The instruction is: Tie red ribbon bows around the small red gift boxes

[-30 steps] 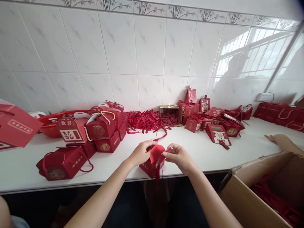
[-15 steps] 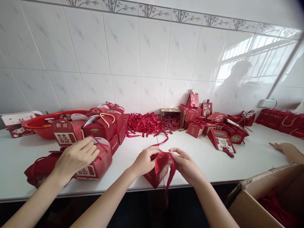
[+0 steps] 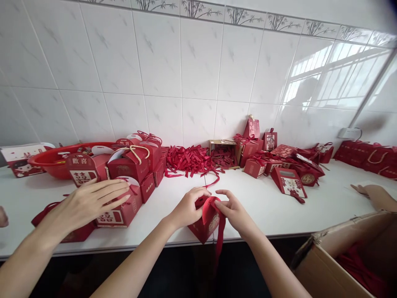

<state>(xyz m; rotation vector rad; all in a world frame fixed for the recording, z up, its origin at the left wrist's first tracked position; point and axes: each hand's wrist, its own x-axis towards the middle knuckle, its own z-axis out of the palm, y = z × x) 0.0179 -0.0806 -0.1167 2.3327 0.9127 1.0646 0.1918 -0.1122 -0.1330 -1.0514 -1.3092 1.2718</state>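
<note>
A small red gift box point(image 3: 198, 228) stands at the table's front edge, one corner toward me. My left hand point(image 3: 190, 209) is closed on its left side near the top, the fingertips partly hidden behind the flap. With thumb and fingers my right hand point(image 3: 232, 212) pinches a red ribbon point(image 3: 220, 236) at the top flap, beside the flap's hole. One end of that ribbon hangs down over the box's right side, past the table edge. Whether the ribbon runs through the hole I cannot tell.
Another person's hand point(image 3: 93, 198) rests over a red box point(image 3: 132, 207) at left. Another hand point(image 3: 374, 193) lies at right near a cardboard carton point(image 3: 335, 269). Behind are a ribbon pile point(image 3: 189, 159), a red basin point(image 3: 51, 167), stacked boxes point(image 3: 249, 147) and red bags point(image 3: 356, 155).
My right hand has shifted slightly left against the flap, and the ribbon end hangs straighter. The other person's hand at left has flattened out, and fingertips have appeared at the far left edge.
</note>
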